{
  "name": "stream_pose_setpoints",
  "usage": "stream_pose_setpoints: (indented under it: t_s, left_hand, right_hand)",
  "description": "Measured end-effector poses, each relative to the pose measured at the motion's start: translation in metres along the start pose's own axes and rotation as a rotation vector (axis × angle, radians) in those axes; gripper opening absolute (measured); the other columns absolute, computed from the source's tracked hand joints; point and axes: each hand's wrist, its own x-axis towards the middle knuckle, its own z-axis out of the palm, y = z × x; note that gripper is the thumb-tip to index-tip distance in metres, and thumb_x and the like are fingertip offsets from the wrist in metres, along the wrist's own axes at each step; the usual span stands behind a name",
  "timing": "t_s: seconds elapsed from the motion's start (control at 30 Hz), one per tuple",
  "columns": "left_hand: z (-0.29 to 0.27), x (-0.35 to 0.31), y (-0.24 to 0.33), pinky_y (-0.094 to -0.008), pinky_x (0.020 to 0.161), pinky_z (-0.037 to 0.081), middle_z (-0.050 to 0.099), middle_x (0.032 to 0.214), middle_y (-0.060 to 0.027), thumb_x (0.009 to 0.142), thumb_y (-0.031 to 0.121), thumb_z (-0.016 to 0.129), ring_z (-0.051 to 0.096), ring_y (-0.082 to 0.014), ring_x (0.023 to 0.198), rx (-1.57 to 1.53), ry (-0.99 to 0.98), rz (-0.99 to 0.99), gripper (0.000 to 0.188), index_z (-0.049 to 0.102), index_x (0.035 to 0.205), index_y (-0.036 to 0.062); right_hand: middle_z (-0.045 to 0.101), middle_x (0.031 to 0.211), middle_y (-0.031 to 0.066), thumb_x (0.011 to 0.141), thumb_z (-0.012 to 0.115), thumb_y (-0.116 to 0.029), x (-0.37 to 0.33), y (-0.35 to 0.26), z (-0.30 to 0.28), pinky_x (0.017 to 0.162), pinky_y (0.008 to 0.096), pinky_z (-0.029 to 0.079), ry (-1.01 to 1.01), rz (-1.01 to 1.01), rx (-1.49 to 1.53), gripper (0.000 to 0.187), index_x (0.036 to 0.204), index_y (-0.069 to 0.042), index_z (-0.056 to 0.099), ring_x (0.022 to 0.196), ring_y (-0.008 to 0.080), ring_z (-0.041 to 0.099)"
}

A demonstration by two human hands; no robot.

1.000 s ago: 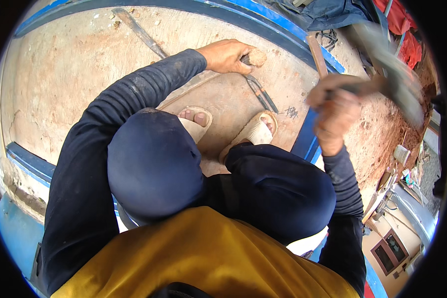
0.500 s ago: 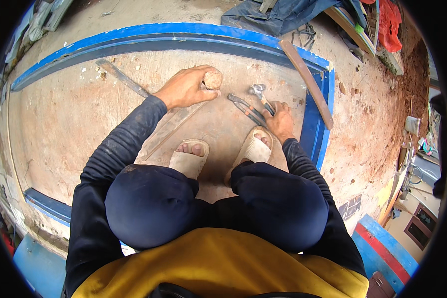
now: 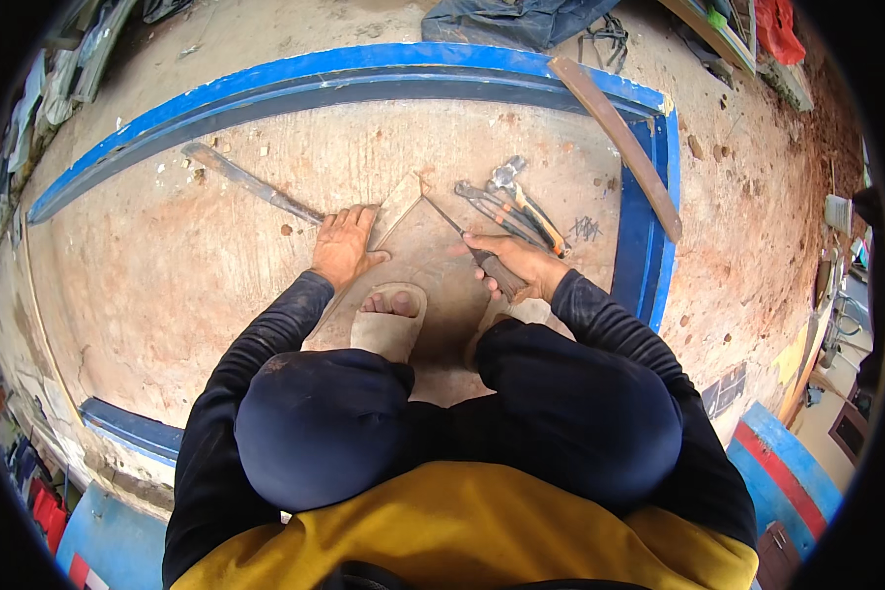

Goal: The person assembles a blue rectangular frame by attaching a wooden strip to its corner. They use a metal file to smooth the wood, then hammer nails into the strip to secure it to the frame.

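My left hand lies flat on the floor with its fingers apart, by the lower end of a long grey blade-like tool. Beside the thumb, a pale thin wooden strip runs along the floor; my hand partly hides it. My right hand is closed round the dark handle of a thin-bladed tool, whose narrow tip reaches the strip's far end. Just beyond that hand lie a claw hammer and a pair of pincers with orange-and-black handles, near a small heap of dark nails.
A blue wooden frame borders the work area at the far side and right. A brown wooden batten leans across its corner. My sandals stand close below my hands. A dark tarp lies beyond the frame.
The round-ended wooden piece has left my left hand, which now lies flat, lower down. My right hand has moved off the hammer and now grips the thin-bladed tool.
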Motion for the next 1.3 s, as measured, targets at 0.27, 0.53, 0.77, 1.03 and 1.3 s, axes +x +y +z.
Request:
stream_pose_setpoints:
  t_s: [0.27, 0.53, 0.77, 1.03, 1.3]
  left_hand:
    - [-0.018, 0.006, -0.007, -0.0496, 0.114, 0.047, 0.064, 0.140, -0.0263, 0.094, 0.031, 0.068, 0.061, -0.0467, 0.131, -0.363, -0.066, -0.023, 0.059, 0.059, 0.143, -0.0014]
    - [-0.060, -0.006, -0.003, -0.0355, 0.080, 0.059, 0.073, 0.100, -0.0139, 0.109, 0.031, 0.056, 0.073, -0.0214, 0.089, -1.012, -0.354, -0.216, 0.050, 0.054, 0.141, -0.0074]
    - [-0.075, -0.019, -0.002, -0.0388, 0.086, 0.058, 0.071, 0.102, -0.0176, 0.107, 0.033, 0.059, 0.070, -0.0265, 0.087, -0.923, -0.260, -0.221, 0.068, 0.040, 0.157, -0.0087]
    - [-0.063, -0.005, 0.006, -0.0505, 0.102, 0.056, 0.055, 0.132, -0.0159, 0.102, 0.027, 0.065, 0.056, -0.0357, 0.123, 0.138, 0.062, -0.068, 0.071, 0.039, 0.167, 0.0165]
    - [-0.066, 0.003, 0.001, -0.0484, 0.105, 0.055, 0.055, 0.132, -0.0156, 0.091, 0.028, 0.076, 0.057, -0.0369, 0.125, 0.157, 0.100, -0.065, 0.078, 0.046, 0.160, 0.0117]
  right_hand:
    - [0.064, 0.080, 0.0057, 0.111, 0.060, -0.033, -0.034, 0.000, -0.008, 0.047, 0.0317, 0.053, 0.174, -0.292, -0.162, 0.053, 0.157, -0.011, 0.046, 0.054, 0.0160, 0.064]
    - [0.067, 0.075, 0.0118, 0.101, 0.072, -0.046, -0.013, 0.017, -0.035, 0.060, 0.0377, 0.055, 0.493, -0.416, -0.630, 0.054, 0.139, -0.008, 0.066, 0.057, 0.0224, 0.067]
    - [0.078, 0.104, 0.0181, 0.094, 0.075, -0.049, 0.014, 0.043, -0.049, 0.092, 0.0465, 0.057, 0.387, -0.503, -1.193, 0.055, 0.135, -0.013, 0.072, 0.105, 0.0382, 0.074]
    - [0.071, 0.127, 0.0214, 0.092, 0.080, -0.044, 0.022, 0.031, -0.098, 0.104, 0.0525, 0.049, 0.985, -0.348, -1.234, 0.054, 0.131, -0.007, 0.069, 0.122, 0.0437, 0.064]
    - [0.063, 0.132, 0.0168, 0.091, 0.079, -0.035, 0.032, 0.049, -0.084, 0.099, 0.0514, 0.052, 1.196, -0.714, -1.273, 0.049, 0.131, -0.008, 0.069, 0.119, 0.0392, 0.063]
